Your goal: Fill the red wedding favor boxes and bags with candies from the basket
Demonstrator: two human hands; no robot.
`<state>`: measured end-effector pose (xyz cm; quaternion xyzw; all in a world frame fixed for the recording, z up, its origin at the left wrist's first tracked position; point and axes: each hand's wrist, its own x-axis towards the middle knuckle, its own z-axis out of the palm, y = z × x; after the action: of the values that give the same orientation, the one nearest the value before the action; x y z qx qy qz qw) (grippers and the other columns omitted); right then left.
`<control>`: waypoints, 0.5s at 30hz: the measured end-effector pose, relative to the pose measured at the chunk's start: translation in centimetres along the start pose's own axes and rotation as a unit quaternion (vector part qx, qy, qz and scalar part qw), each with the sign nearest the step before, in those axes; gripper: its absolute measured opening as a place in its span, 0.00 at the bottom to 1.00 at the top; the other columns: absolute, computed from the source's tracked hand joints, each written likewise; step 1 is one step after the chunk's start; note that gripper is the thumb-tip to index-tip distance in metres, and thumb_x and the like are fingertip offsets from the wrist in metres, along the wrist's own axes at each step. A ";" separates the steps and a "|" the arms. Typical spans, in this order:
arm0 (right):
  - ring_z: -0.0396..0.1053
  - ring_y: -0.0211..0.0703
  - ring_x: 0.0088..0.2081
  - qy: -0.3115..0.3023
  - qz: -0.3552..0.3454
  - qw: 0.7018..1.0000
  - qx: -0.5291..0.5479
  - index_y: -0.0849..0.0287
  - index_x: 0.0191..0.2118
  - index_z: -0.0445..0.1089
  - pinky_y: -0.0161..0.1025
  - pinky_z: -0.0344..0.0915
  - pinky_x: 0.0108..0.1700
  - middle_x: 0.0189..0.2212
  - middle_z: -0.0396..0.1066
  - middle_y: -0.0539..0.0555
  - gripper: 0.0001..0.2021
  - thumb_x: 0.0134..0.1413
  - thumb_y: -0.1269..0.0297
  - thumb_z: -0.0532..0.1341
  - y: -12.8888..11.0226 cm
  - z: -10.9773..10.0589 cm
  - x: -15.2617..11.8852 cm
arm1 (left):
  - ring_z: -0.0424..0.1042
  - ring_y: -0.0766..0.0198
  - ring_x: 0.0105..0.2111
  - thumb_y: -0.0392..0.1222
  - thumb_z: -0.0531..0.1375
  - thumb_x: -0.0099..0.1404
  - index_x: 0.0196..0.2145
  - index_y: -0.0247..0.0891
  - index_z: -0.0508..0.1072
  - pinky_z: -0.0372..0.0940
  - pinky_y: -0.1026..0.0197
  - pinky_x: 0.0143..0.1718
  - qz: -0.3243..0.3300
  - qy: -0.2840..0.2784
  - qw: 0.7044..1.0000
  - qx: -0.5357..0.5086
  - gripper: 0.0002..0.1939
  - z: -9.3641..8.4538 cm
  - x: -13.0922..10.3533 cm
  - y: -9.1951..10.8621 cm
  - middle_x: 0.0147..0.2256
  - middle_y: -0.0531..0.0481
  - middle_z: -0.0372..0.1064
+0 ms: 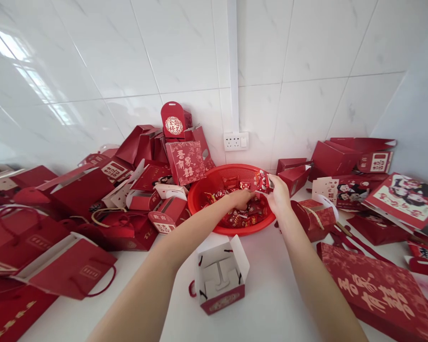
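Starting on the far left, seeing a red gift bag slumping on the white table, plus an open-topped bag lying tipped over in front of it, trailing a red cord handle. Moving right, running into a whole heap of red boxes leaning every which way against the tiled wall. Spotting a round-topped box poking up at the back and a floral box tilting below it, crowding the left side of the red basket.

Finding an open box sitting just in front of the basket, showing its white inside and sticking up a white flap. Noticing the left forearm cutting across the basket's near-left rim and hiding a bit of it.

Seeing the left hand dipping into the basket, poking its fingers among the red packets; not being able to tell about any grip down there. Catching a wall socket hanging just above the basket. Seeing the right hand pinching a printed packet over the basket's right side.

Continuing right, seeing a rope-handled box sitting near the right wrist, then a cartoon-couple box slanting on the pile and a big flat box filling the near corner.
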<state>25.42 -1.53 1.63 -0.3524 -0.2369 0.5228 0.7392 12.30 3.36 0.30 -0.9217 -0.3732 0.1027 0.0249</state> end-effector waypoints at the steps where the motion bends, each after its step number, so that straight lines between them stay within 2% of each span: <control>1: 0.70 0.37 0.22 -0.001 -0.001 1.000 -0.001 0.55 0.25 0.68 0.35 0.68 0.23 0.21 0.72 0.44 0.07 0.40 0.65 0.68 0.0 0.0 0.0 | 0.77 0.51 0.51 0.28 0.60 0.61 0.59 0.35 0.69 0.72 0.59 0.45 -0.006 0.008 1.000 0.004 0.27 0.1 0.0 0.0 0.55 0.38 0.73; 6: 0.70 0.38 0.23 -0.011 -0.003 1.000 -0.009 0.55 0.26 0.69 0.35 0.69 0.25 0.21 0.72 0.44 0.07 0.41 0.65 0.68 0.2 -0.3 0.1 | 0.77 0.54 0.48 0.29 0.60 0.65 0.48 0.34 0.76 0.71 0.60 0.47 -0.036 0.050 0.998 0.034 0.15 0.2 0.2 -0.2 0.49 0.37 0.75; 9: 0.72 0.40 0.24 -0.024 -0.004 1.000 -0.015 0.55 0.27 0.68 0.37 0.70 0.25 0.21 0.72 0.45 0.08 0.41 0.64 0.69 0.3 -0.4 0.2 | 0.76 0.56 0.47 0.35 0.62 0.69 0.46 0.32 0.76 0.71 0.54 0.49 -0.049 0.066 0.995 0.053 0.09 0.2 0.3 -0.2 0.47 0.41 0.75; 11: 0.72 0.41 0.25 -0.031 -0.004 0.999 -0.018 0.54 0.27 0.67 0.37 0.70 0.25 0.21 0.73 0.45 0.09 0.42 0.63 0.69 0.4 -0.4 0.3 | 0.76 0.57 0.46 0.35 0.60 0.71 0.45 0.31 0.76 0.71 0.51 0.49 -0.052 0.074 0.994 0.065 0.08 0.1 0.3 -0.1 0.46 0.42 0.75; 15: 0.70 0.39 0.23 -0.020 -0.005 1.000 -0.023 0.54 0.26 0.67 0.36 0.67 0.24 0.21 0.72 0.44 0.09 0.41 0.63 0.69 0.5 -0.4 0.3 | 0.77 0.53 0.45 0.28 0.55 0.70 0.44 0.27 0.78 0.70 0.55 0.46 -0.044 0.111 0.990 0.078 0.12 -0.3 -0.1 0.1 0.44 0.33 0.75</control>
<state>25.48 -1.30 0.99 -0.3575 -0.2657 0.5205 0.7285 12.36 3.25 0.58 -0.9056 -0.3988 0.0271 0.1423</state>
